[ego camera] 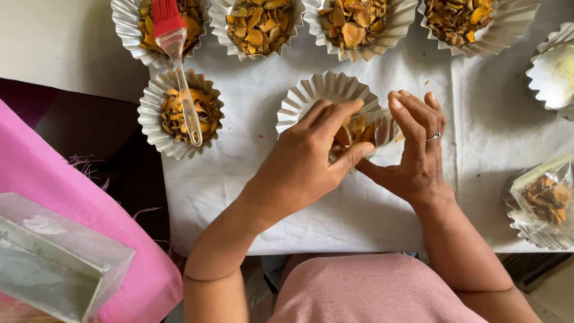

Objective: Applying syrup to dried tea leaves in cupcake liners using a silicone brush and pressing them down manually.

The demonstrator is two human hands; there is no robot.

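My left hand (308, 158) and my right hand (415, 149) both grip a small clear plastic bag of orange dried slices (362, 130). They hold it over a fluted silver foil cup (326, 90) in the middle of the white sheet (257, 173). The left thumb and fingers pinch the bag's near end. My right hand, with a ring on one finger, wraps around its other end. Part of the bag is hidden behind my fingers.
Several foil cups filled with dried slices line the far edge (260, 24). Another filled cup (179, 113) sits at left with a red-headed pastry brush (176, 54) resting across it. A bagged cup (544, 203) lies at right. Pink cloth (89, 197) and a metal tin (54, 263) sit at lower left.
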